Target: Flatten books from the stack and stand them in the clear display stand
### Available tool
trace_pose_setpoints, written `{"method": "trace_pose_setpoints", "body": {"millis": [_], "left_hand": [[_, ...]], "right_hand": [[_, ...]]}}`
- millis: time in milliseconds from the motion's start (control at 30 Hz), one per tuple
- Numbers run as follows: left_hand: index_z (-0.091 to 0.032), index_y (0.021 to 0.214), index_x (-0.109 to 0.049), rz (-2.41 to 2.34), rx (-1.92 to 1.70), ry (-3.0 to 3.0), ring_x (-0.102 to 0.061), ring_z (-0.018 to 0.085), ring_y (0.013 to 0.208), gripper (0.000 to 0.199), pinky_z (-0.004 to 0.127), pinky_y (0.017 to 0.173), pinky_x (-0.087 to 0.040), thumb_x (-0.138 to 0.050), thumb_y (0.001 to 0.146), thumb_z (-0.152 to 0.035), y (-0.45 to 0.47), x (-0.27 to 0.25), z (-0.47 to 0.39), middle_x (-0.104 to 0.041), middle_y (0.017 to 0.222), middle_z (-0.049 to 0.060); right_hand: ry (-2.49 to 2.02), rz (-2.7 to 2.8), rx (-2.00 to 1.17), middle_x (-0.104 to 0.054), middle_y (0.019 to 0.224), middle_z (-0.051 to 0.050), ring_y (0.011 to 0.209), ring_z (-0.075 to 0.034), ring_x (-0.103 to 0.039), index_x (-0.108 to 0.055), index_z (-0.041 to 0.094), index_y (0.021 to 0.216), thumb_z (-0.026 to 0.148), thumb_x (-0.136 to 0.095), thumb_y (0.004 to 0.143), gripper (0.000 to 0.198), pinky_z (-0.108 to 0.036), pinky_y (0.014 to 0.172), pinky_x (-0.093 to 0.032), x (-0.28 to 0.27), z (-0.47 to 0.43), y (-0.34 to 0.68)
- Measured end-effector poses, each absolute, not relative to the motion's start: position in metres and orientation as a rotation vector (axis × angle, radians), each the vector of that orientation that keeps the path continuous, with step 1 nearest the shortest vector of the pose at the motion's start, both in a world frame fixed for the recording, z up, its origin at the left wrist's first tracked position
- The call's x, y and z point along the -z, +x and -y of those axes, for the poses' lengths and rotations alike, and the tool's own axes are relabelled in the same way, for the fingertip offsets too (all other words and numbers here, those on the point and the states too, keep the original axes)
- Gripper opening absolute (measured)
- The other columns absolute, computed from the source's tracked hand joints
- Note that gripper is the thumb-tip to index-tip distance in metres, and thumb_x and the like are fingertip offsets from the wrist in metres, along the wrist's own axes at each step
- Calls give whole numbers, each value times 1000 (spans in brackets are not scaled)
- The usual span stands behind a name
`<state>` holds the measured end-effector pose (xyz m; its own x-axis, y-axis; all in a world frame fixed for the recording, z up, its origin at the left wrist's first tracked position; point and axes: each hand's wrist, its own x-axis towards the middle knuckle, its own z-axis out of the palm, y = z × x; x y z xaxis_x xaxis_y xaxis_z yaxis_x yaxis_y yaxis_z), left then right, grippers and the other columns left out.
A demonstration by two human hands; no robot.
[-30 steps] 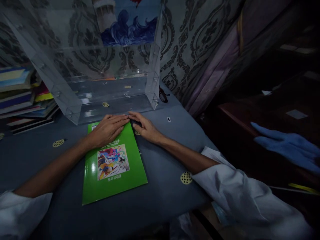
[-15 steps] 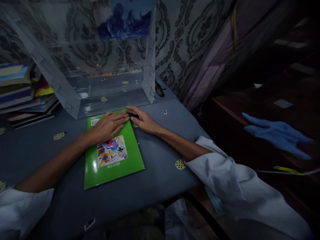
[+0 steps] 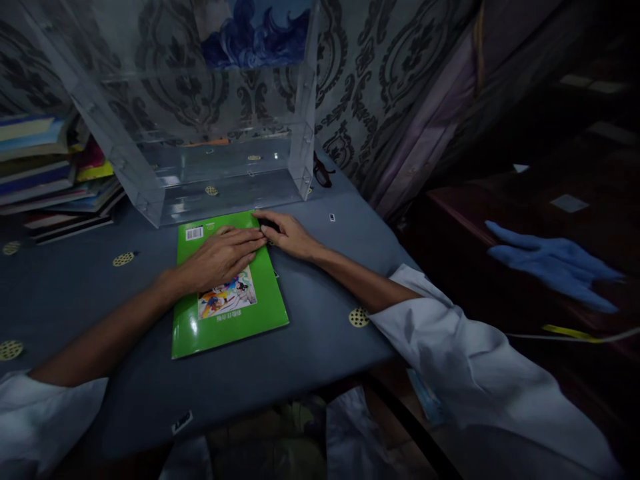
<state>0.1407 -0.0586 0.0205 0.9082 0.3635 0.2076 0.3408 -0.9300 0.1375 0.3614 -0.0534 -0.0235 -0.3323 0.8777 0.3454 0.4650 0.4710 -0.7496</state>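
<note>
A green book [image 3: 270, 303] with a barcode and a colourful cartoon picture lies closed on the cloth-covered table [image 3: 320, 333]. My left hand [image 3: 220, 260] rests flat across its upper middle, fingers stretched to the right, partly covering the picture. At the book's upper right edge is my right hand [image 3: 287, 233], its fingers curved around a small black object [image 3: 270, 224]. Most of that object is hidden, so its kind does not show. The left fingertips reach close to the right thumb.
A clear acrylic rack [image 3: 150, 200] stands behind the book. Stacked books [image 3: 55, 173] sit at the left. Glasses [image 3: 323, 175] lie by the rack's right side. A blue glove [image 3: 550, 260] lies on a dark surface at the right, past the table edge.
My left hand has slid slightly towards me on the book, uncovering the barcode and covering more of the picture. My right hand stays at the upper right edge. The view has shifted slightly.
</note>
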Motion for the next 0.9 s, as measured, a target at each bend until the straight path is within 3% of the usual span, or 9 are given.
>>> {"method": "trace_pose_setpoints", "body": {"millis": [300,500,900], "left_hand": [[-19,140,-57,-479,-396,2982,-53,26,134,44,46,106,-41,-32,107,-33,138,-19,74,-59,144,12],[-21,142,-56,-447,-421,2959,-55,26,132,44,45,103,-43,-32,107,-33,137,-18,85,-59,144,11],[-21,145,-52,-404,-384,2933,-51,23,137,43,45,111,-38,-32,108,-31,135,-21,122,-56,147,9]], "right_hand": [[-1123,2017,-637,-59,144,-10,135,-24,-54,-64,16,132,22,-49,93,42,-45,115,-41,26,55,361],[-1172,2071,-580,-58,145,-15,136,-25,-52,-59,10,136,26,-49,94,46,-43,115,-40,28,57,360],[-1264,2181,-451,-57,146,-12,137,-27,-50,-55,15,141,39,-51,96,51,-47,114,-39,25,63,357]]}}
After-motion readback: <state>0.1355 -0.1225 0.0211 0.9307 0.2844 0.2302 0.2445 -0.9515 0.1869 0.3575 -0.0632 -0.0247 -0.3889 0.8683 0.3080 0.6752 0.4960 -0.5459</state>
